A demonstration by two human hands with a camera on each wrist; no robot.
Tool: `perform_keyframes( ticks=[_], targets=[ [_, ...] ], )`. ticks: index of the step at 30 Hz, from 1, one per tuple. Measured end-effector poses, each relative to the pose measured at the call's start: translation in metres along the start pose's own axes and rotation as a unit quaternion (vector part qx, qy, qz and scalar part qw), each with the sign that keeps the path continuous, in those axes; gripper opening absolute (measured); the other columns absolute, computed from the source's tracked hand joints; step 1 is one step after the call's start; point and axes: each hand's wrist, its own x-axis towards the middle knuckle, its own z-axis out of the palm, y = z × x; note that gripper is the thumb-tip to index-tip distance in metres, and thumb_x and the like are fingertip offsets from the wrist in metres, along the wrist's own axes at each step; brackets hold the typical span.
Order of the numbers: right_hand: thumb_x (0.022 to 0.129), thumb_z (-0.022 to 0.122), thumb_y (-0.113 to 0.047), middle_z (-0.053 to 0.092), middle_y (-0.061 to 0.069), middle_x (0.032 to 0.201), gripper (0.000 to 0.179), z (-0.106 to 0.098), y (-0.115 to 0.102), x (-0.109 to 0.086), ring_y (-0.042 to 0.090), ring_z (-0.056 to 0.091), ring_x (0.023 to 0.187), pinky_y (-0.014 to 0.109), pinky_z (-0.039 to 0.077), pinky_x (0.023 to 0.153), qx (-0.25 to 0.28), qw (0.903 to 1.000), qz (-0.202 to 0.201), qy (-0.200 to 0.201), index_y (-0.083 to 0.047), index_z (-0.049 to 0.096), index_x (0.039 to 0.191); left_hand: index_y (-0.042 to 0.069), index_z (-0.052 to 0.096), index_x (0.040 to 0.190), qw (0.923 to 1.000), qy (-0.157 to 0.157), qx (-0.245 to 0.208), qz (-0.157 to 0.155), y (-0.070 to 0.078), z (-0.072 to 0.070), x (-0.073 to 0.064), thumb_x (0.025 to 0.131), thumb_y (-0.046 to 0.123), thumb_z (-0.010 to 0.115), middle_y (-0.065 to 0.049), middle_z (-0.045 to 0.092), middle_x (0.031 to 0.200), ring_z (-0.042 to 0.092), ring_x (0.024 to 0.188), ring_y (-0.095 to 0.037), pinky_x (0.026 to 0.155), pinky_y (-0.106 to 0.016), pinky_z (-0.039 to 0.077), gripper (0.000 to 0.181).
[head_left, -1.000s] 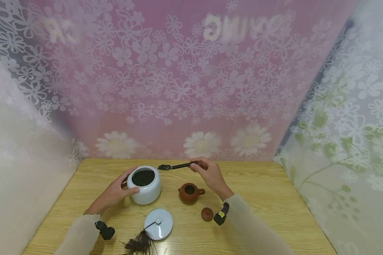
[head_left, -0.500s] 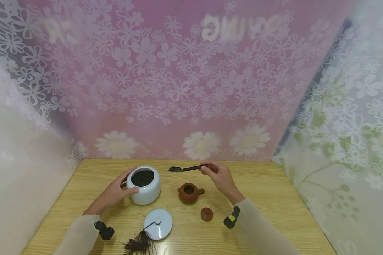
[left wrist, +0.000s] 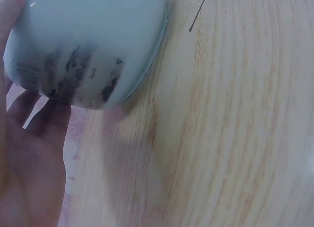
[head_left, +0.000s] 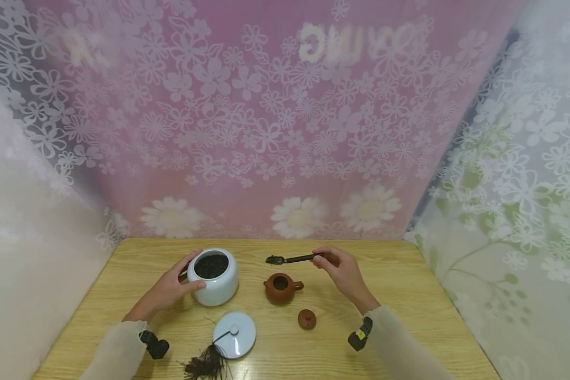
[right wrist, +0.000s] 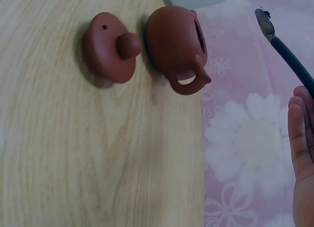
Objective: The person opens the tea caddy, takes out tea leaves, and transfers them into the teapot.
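Note:
My left hand (head_left: 169, 287) grips the side of a white ceramic tea jar (head_left: 218, 291), thumb in front and fingers behind. Dark tea leaves (head_left: 211, 266) fill the jar close to its mouth; in the left wrist view a dark painted pattern (left wrist: 73, 74) shows on its side. Between thumb and fingers, my right hand (head_left: 344, 272) pinches the dark handle of a tea scoop (head_left: 298, 258). The scoop's bowl carries some dark leaves (head_left: 274, 259) and hangs above and behind a small reddish-brown clay teapot (head_left: 279, 292). This teapot stands lidless, its handle to the right.
The teapot's round lid (head_left: 306, 319) lies in front of it, knob up. Nearer the front edge is the jar's white lid (head_left: 241, 338) with a dark tassel (head_left: 206, 364). A flowered pink cloth (head_left: 285, 132) hangs behind the wooden table (head_left: 385, 327).
My right hand has carried the loaded scoop rightward and slightly nearer, from beside the jar's rim to over the teapot's far side. The left hand and jar stay put.

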Motion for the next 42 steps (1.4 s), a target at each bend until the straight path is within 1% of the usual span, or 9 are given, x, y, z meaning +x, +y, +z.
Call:
perform_keyframes(
  ticks=[10, 16, 19, 23, 27, 30, 33, 37, 42],
  targets=[
    [0.107, 0.073, -0.02, 0.081, 0.015, 0.108, 0.021, -0.011, 0.015, -0.018, 0.006, 0.076, 0.093, 0.027, 0.065, 0.088, -0.026, 0.9996, 0.008, -0.001, -0.011, 0.078, 0.125, 0.023, 0.025, 0.176, 1.0, -0.001, -0.002, -0.003, -0.004, 0.0, 0.001, 0.102, 0.032, 0.081, -0.02, 0.026, 0.179, 0.032, 0.161, -0.053, 0.124, -0.07, 0.04, 0.094],
    [0.106, 0.075, -0.025, 0.08, 0.021, 0.11, 0.024, -0.013, 0.021, -0.026, 0.017, 0.079, 0.097, 0.028, 0.065, 0.09, -0.031, 0.9988, 0.038, -0.006, -0.012, 0.078, 0.125, 0.02, 0.024, 0.176, 1.0, -0.001, -0.005, 0.0, -0.004, 0.0, 0.001, 0.102, 0.03, 0.081, -0.02, 0.027, 0.178, 0.033, 0.161, -0.053, 0.123, -0.07, 0.04, 0.094],
    [0.106, 0.075, -0.027, 0.079, 0.023, 0.11, 0.024, -0.013, 0.022, -0.029, 0.017, 0.079, 0.096, 0.029, 0.065, 0.089, -0.038, 0.9981, 0.048, -0.01, -0.014, 0.079, 0.125, 0.019, 0.024, 0.176, 1.0, -0.001, -0.004, 0.001, -0.004, 0.0, 0.001, 0.102, 0.031, 0.081, -0.021, 0.028, 0.178, 0.033, 0.16, -0.054, 0.123, -0.071, 0.04, 0.094],
    [0.106, 0.075, -0.028, 0.079, 0.02, 0.107, 0.023, -0.012, 0.025, -0.031, 0.017, 0.078, 0.093, 0.026, 0.063, 0.086, -0.053, 0.9979, 0.035, -0.012, -0.016, 0.079, 0.125, 0.018, 0.024, 0.176, 1.0, -0.001, -0.002, 0.002, -0.003, 0.0, 0.001, 0.102, 0.031, 0.081, -0.021, 0.028, 0.178, 0.033, 0.16, -0.054, 0.123, -0.071, 0.04, 0.094],
    [0.105, 0.075, -0.025, 0.079, 0.02, 0.106, 0.021, -0.012, 0.026, -0.032, 0.027, 0.078, 0.094, 0.026, 0.062, 0.084, -0.063, 0.9975, 0.028, -0.014, -0.016, 0.079, 0.124, 0.02, 0.024, 0.176, 1.0, -0.001, -0.003, 0.003, -0.002, 0.0, 0.0, 0.102, 0.03, 0.081, -0.021, 0.028, 0.178, 0.033, 0.16, -0.053, 0.123, -0.071, 0.04, 0.093],
    [0.104, 0.077, -0.024, 0.081, 0.014, 0.106, 0.02, -0.011, 0.025, -0.031, 0.031, 0.078, 0.095, 0.026, 0.062, 0.082, -0.077, 0.9968, 0.017, -0.013, -0.018, 0.08, 0.123, 0.021, 0.024, 0.176, 1.0, -0.002, -0.005, 0.003, -0.002, 0.0, 0.0, 0.102, 0.03, 0.081, -0.021, 0.027, 0.178, 0.033, 0.16, -0.053, 0.123, -0.07, 0.041, 0.093],
    [0.103, 0.078, -0.023, 0.082, 0.004, 0.107, 0.019, -0.01, 0.023, -0.03, 0.025, 0.078, 0.093, 0.028, 0.063, 0.081, -0.094, 0.9955, 0.0, -0.009, -0.021, 0.081, 0.122, 0.021, 0.024, 0.176, 1.0, -0.001, -0.004, 0.001, -0.002, 0.0, 0.0, 0.102, 0.03, 0.081, -0.02, 0.027, 0.178, 0.034, 0.16, -0.053, 0.123, -0.07, 0.041, 0.094],
    [0.101, 0.081, -0.024, 0.082, -0.007, 0.105, 0.019, -0.009, 0.021, -0.027, 0.009, 0.077, 0.09, 0.031, 0.064, 0.08, -0.119, 0.9926, -0.021, -0.006, -0.026, 0.082, 0.12, 0.02, 0.025, 0.176, 1.0, 0.001, -0.002, -0.004, -0.001, 0.0, 0.0, 0.101, 0.031, 0.082, -0.02, 0.027, 0.178, 0.033, 0.16, -0.053, 0.123, -0.069, 0.041, 0.094],
    [0.1, 0.082, -0.021, 0.081, -0.01, 0.099, 0.02, -0.009, 0.018, -0.024, 0.006, 0.076, 0.088, 0.033, 0.063, 0.074, -0.147, 0.9876, -0.054, -0.005, -0.026, 0.083, 0.119, 0.021, 0.025, 0.176, 1.0, 0.002, -0.001, -0.007, 0.0, 0.0, 0.0, 0.101, 0.031, 0.082, -0.02, 0.027, 0.178, 0.033, 0.16, -0.053, 0.124, -0.069, 0.04, 0.094]
  ],
)
